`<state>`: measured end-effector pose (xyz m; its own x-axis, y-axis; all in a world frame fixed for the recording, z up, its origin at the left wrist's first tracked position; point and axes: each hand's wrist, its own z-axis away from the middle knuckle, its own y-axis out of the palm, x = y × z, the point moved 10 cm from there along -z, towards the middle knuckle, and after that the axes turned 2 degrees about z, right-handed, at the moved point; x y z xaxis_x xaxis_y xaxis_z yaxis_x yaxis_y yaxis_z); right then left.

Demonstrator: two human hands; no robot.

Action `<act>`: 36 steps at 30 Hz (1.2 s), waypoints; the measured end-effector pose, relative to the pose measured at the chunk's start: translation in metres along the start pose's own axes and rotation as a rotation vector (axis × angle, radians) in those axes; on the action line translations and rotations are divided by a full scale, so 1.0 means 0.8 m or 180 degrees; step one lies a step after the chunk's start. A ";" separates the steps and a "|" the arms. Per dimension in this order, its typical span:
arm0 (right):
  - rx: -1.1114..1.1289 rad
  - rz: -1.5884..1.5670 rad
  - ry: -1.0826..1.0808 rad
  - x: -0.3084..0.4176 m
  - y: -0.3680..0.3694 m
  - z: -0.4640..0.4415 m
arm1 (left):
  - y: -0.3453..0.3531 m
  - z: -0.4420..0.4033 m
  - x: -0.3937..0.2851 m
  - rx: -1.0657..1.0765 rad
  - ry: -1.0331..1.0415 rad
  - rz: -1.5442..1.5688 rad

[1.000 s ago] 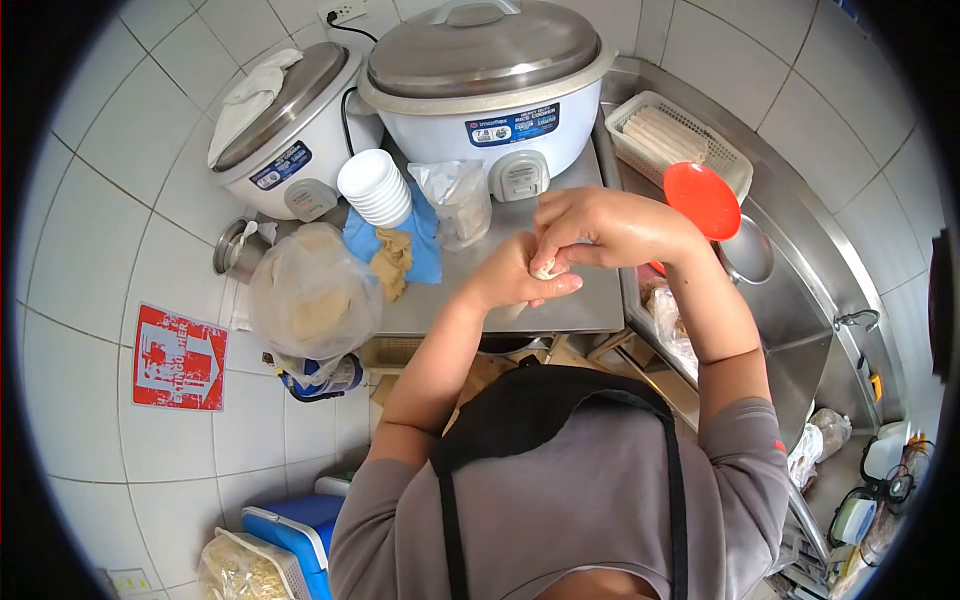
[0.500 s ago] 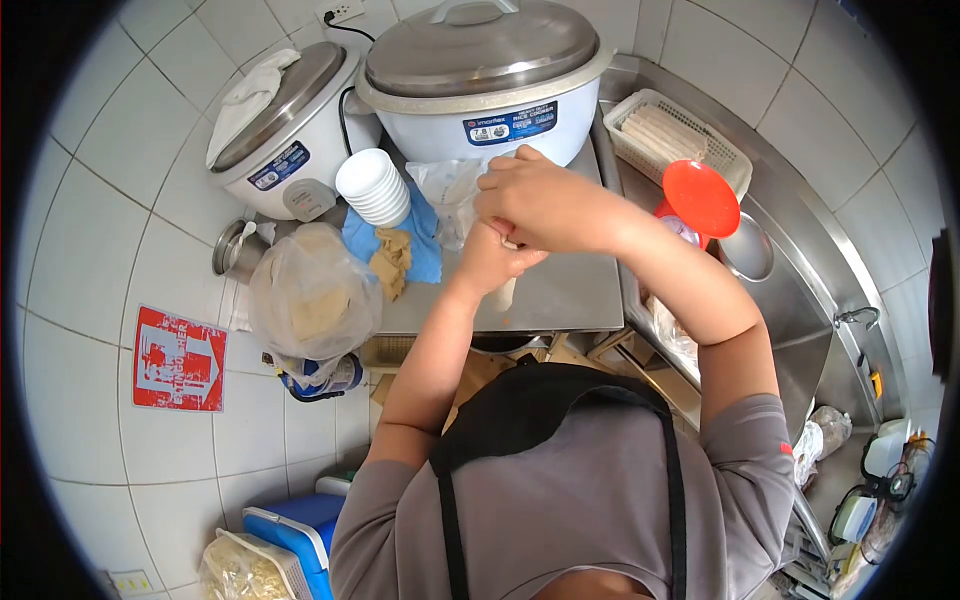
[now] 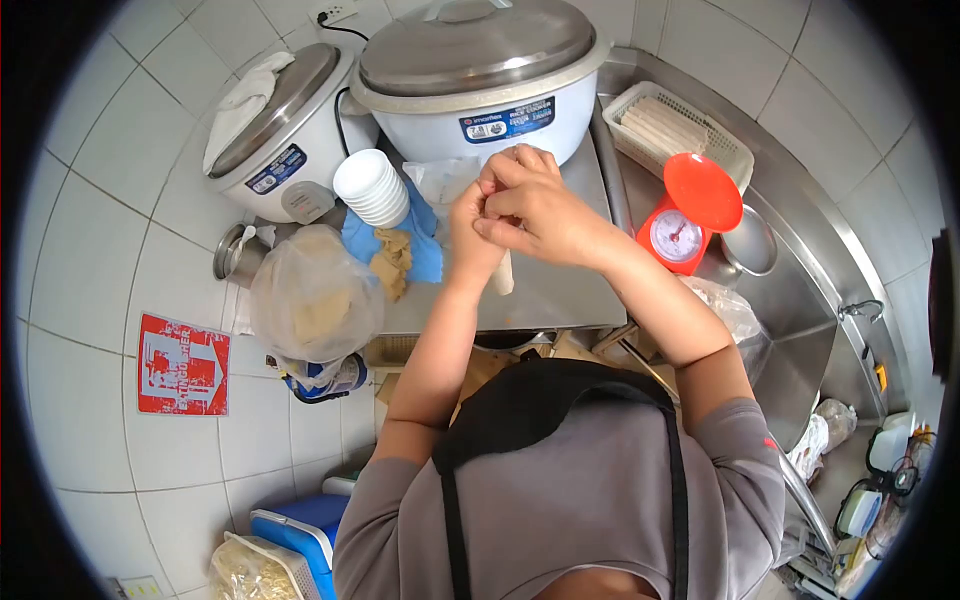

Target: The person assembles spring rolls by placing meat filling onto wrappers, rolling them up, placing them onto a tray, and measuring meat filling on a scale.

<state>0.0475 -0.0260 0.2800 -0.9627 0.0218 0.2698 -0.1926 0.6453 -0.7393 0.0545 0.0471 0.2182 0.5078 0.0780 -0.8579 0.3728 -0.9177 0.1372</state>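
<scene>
My left hand is raised over the steel counter, closed around a pale, stick-shaped roll whose lower end shows below the hands. My right hand crosses over the upper part, its fingers bent in a pinch against the left fingers. What the right fingertips hold is hidden. Behind the hands lies a clear plastic bag. Left of them, a stack of white cups and a crumpled tan cloth rest on a blue cloth.
Two rice cookers stand at the back. A plastic-covered container is on the left. To the right are a red scale, a metal bowl and a cream basket with several pale rolls. The steel counter ends before my apron.
My right hand has turned and shifted slightly down, and its forearm has lowered, uncovering the scale's dial. The left hand has moved slightly left, still around the roll.
</scene>
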 end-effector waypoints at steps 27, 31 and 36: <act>0.0109 0.0554 0.1417 -0.137 0.093 0.205 | -0.016 0.128 0.187 0.1433 0.0390 -0.2866; -0.1883 0.1209 0.2251 -0.157 -0.106 0.294 | -0.012 0.128 0.179 0.1434 0.0556 -0.3049; -0.0344 0.3162 0.4484 -0.291 -0.218 0.491 | -0.010 0.131 0.180 0.1487 0.0606 -0.3177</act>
<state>0.2309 -0.4438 0.1037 0.2087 0.9723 0.1055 0.3942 0.0151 -0.9189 0.0431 0.0249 0.0417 0.2694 0.8831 -0.3841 0.3717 -0.4633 -0.8044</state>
